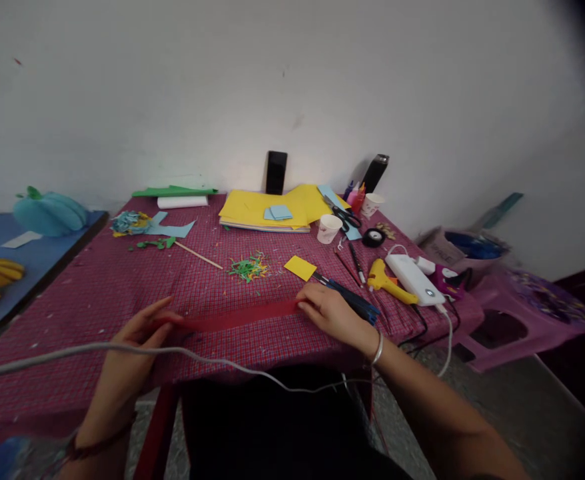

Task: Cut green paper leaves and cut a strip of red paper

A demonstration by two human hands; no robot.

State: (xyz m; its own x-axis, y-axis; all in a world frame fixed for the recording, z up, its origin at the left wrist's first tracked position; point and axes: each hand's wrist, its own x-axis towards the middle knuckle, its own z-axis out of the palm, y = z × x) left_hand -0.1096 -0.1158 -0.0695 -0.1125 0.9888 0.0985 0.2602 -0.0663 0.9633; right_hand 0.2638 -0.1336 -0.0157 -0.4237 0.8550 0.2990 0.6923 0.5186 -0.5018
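Observation:
A red ribbon-like strip (242, 317) stretches between my two hands, low over the front of the table. My left hand (140, 333) pinches its left end between thumb and fingers. At the other end, my right hand (327, 310) has its fingers closed on the strip. Just beyond my right hand lie dark blue-handled scissors or pliers (355, 300), partly hidden, and a yellow paper square (300, 268). Behind the strip is a small heap of green and yellow paper shreds (248, 267). A thin wooden stick (198, 255) lies to its left.
A white cable (197, 357) crosses in front of my hands. On the right are a yellow glue gun (390, 283), a white power bank (415, 280), black tape (373, 237) and a paper cup (329, 229). Yellow sheets (252, 207) and a phone (276, 172) stand at the back.

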